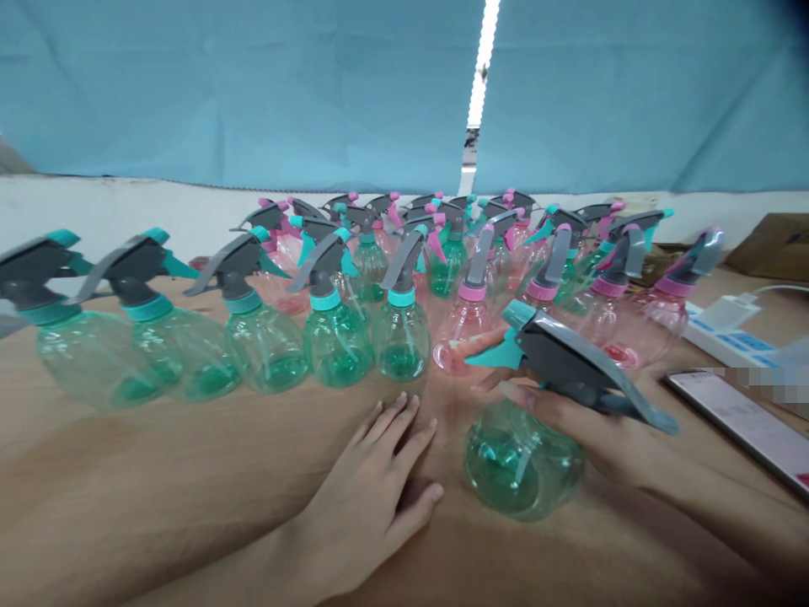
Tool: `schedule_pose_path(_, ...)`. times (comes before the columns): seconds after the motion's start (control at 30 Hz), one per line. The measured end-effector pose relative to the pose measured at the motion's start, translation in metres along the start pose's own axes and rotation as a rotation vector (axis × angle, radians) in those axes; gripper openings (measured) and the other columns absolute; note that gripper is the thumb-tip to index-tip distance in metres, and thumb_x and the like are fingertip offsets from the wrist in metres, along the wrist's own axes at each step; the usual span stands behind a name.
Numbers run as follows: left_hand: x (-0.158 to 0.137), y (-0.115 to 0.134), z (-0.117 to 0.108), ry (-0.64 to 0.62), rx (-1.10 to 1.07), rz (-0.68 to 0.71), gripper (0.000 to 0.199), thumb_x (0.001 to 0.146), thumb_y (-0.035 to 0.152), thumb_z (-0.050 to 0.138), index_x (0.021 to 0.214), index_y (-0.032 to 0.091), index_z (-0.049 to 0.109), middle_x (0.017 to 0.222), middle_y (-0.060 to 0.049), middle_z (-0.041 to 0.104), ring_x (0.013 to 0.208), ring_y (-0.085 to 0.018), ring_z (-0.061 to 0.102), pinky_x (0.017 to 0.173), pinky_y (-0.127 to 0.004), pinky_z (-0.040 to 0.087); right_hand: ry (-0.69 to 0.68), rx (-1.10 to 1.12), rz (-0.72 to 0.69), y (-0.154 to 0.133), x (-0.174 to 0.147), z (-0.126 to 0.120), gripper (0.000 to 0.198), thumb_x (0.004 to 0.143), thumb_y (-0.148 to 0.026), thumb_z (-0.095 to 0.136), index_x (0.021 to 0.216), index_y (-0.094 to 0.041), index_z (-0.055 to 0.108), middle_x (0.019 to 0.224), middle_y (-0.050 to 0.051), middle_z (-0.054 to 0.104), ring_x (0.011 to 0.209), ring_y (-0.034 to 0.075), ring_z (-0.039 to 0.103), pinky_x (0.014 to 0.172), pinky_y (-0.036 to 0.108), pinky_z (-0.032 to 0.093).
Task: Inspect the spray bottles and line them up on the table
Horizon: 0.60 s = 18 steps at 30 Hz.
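My right hand (pixel 569 421) is wrapped round the neck of a green spray bottle (pixel 522 472) with a grey and teal trigger head. The bottle is tilted, its head pointing left and its base toward me. Flat on the table, my left hand (pixel 385 472) has its fingers spread and holds nothing. Just beyond it is a front row of clear green spray bottles (pixel 338 341) with teal collars. To their right, several pink spray bottles (pixel 464 324) with pink collars continue the row, partly hidden by my right hand and its bottle.
More pink and green spray bottles (pixel 448 261) crowd behind the front row. At the right lie a phone (pixel 733 421) and a white power strip (pixel 733 333) with a plug in it. A brown box (pixel 774 244) stands at the back right. Blue cloth (pixel 253 93) hangs behind the table.
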<state>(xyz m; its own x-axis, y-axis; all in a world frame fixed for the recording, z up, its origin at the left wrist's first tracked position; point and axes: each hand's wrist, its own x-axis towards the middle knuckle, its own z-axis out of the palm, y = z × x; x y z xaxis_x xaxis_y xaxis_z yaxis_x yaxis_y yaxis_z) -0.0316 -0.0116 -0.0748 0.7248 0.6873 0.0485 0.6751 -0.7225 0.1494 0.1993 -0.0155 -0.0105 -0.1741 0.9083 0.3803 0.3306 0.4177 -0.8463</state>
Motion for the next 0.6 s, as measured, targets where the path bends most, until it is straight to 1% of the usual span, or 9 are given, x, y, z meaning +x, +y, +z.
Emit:
schedule_pose_path(0.13, 0.0009, -0.0001, -0.0011, 0.019, -0.019, 0.001, 0.054, 0.096, 0.043, 0.046, 0.143, 0.018, 0.041, 0.153, -0.012, 0.036, 0.141, -0.029, 0.033, 0.112, -0.050, 0.034, -0.028, 0.040, -0.015, -0.0007, 0.0009, 0.0008, 0.020, 0.085, -0.034, 0.058, 0.102, -0.033, 0.070, 0.082, 0.001, 0.073, 0.081, 0.022, 0.071, 0.073, 0.032, 0.058)
schedule_pose_path(0.23, 0.0012, 0.0004, -0.0022, 0.024, -0.037, 0.002, 0.053, 0.096, 0.043, 0.047, 0.142, 0.017, 0.043, 0.153, -0.013, 0.036, 0.140, -0.030, 0.034, 0.112, -0.051, 0.034, -0.022, 0.039, -0.031, -0.0007, 0.0010, 0.0007, 0.020, 0.085, -0.031, 0.057, 0.101, -0.033, 0.069, 0.080, 0.001, 0.072, 0.079, 0.021, 0.070, 0.069, 0.031, 0.058)
schedule_pose_path(0.33, 0.0010, 0.0003, -0.0018, 0.013, -0.032, 0.002, 0.054, 0.096, 0.042, 0.047, 0.143, 0.016, 0.042, 0.153, -0.013, 0.036, 0.140, -0.031, 0.034, 0.111, -0.053, 0.035, -0.036, 0.043, -0.012, 0.0000, 0.0006, 0.0007, 0.021, 0.085, -0.029, 0.056, 0.102, -0.032, 0.068, 0.079, 0.001, 0.071, 0.075, 0.021, 0.068, 0.067, 0.031, 0.057)
schedule_pose_path(0.47, 0.0004, -0.0007, 0.0004, 0.014, -0.027, 0.006, 0.055, 0.096, 0.043, 0.046, 0.144, 0.016, 0.041, 0.153, -0.013, 0.035, 0.140, -0.031, 0.033, 0.111, -0.053, 0.035, -0.062, 0.049, 0.025, 0.0029, -0.0006, 0.0019, 0.021, 0.084, -0.029, 0.055, 0.102, -0.029, 0.067, 0.079, 0.001, 0.071, 0.060, 0.017, 0.063, 0.059, 0.030, 0.056)
schedule_pose_path(0.53, 0.0003, -0.0009, 0.0010, 0.022, -0.028, 0.009, 0.055, 0.096, 0.043, 0.046, 0.143, 0.015, 0.041, 0.153, -0.014, 0.035, 0.140, -0.031, 0.034, 0.111, -0.053, 0.035, -0.032, 0.052, 0.021, 0.0048, -0.0008, 0.0030, 0.019, 0.084, -0.031, 0.055, 0.098, -0.027, 0.067, 0.075, 0.001, 0.070, 0.053, 0.015, 0.060, 0.055, 0.028, 0.055)
schedule_pose_path(0.6, 0.0003, -0.0006, 0.0007, 0.022, -0.033, 0.012, 0.054, 0.096, 0.043, 0.047, 0.143, 0.015, 0.042, 0.152, -0.014, 0.036, 0.140, -0.032, 0.035, 0.111, -0.054, 0.035, -0.016, 0.041, 0.020, 0.0066, -0.0005, 0.0040, 0.015, 0.083, -0.032, 0.056, 0.091, -0.026, 0.067, 0.073, 0.001, 0.070, 0.055, 0.015, 0.062, 0.056, 0.027, 0.055)
